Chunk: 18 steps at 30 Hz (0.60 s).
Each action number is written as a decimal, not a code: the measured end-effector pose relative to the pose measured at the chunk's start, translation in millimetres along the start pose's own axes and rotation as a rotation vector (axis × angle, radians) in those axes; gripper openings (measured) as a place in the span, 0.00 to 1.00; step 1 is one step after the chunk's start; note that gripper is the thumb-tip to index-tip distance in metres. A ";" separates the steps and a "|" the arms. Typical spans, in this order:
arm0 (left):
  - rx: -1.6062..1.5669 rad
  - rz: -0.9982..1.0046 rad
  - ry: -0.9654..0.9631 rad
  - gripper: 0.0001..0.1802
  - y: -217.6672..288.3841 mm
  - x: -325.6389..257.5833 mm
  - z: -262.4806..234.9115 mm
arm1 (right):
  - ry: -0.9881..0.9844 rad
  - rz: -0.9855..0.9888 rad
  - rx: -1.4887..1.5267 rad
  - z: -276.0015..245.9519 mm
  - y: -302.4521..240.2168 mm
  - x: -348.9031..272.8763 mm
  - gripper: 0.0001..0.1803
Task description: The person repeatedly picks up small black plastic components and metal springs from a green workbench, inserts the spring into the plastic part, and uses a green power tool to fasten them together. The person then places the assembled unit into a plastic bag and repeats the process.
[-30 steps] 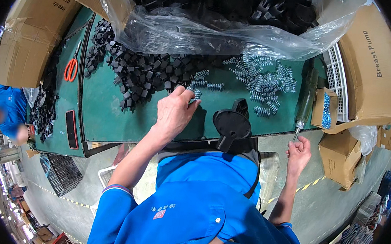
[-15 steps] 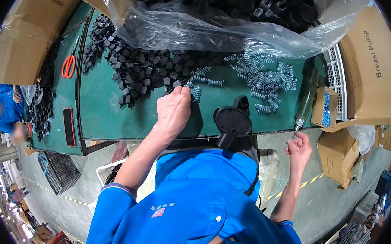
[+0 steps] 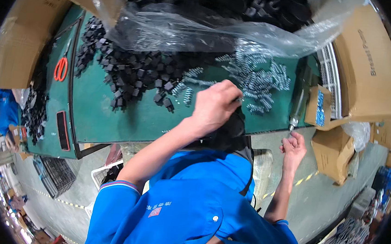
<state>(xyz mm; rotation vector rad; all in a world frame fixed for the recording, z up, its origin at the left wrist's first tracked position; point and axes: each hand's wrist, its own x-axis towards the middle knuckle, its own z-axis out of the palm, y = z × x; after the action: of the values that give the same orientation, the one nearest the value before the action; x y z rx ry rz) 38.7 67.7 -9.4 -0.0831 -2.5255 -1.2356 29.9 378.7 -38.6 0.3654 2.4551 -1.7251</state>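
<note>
My left hand (image 3: 216, 106) is closed, its fingertips bent down over a black moulded part (image 3: 236, 125) at the table's front edge. A small shiny bit shows at the fingertips, too blurred to name. Just beyond lies a pile of metal coil springs (image 3: 259, 79), with a few loose springs (image 3: 188, 96) left of the hand. My right hand (image 3: 294, 149), off the table's front edge, has its fingers pinched at the metal tip of a clear-bodied, screwdriver-like tool (image 3: 301, 101). Whether a small piece sits in that pinch cannot be seen.
Small black blocks (image 3: 134, 72) heap up on the green table (image 3: 106, 128). Behind them a plastic bag (image 3: 175, 32) holds black parts. Red-handled scissors (image 3: 61, 68) and a phone (image 3: 63, 130) lie left. A small carton (image 3: 312, 106) of blue pieces stands right. Another person's blue sleeve (image 3: 2, 109) shows far left.
My left hand has moved right, from the loose springs to above the black part, and now covers much of it. My right hand stays at the tool's tip. The whole view has shifted slightly.
</note>
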 end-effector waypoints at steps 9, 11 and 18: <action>0.223 -0.164 0.007 0.15 -0.1 -13.3 -25.3 | -0.003 -0.002 -0.046 -1.1 5.5 2.3 0.19; 0.311 -0.216 0.135 0.17 -9.9 -27.0 -51.7 | 0.035 -0.032 -0.016 -1.5 8.0 1.2 0.20; 0.610 -0.442 0.193 0.10 -57.7 -89.1 -99.9 | 0.034 0.028 -0.138 3.5 -13.3 3.2 0.22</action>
<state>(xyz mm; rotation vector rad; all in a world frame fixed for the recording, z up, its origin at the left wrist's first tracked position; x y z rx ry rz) 138.1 -37.8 -24.2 0.7271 -2.6989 -0.5046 23.2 371.6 -28.5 0.4155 2.5614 -1.5402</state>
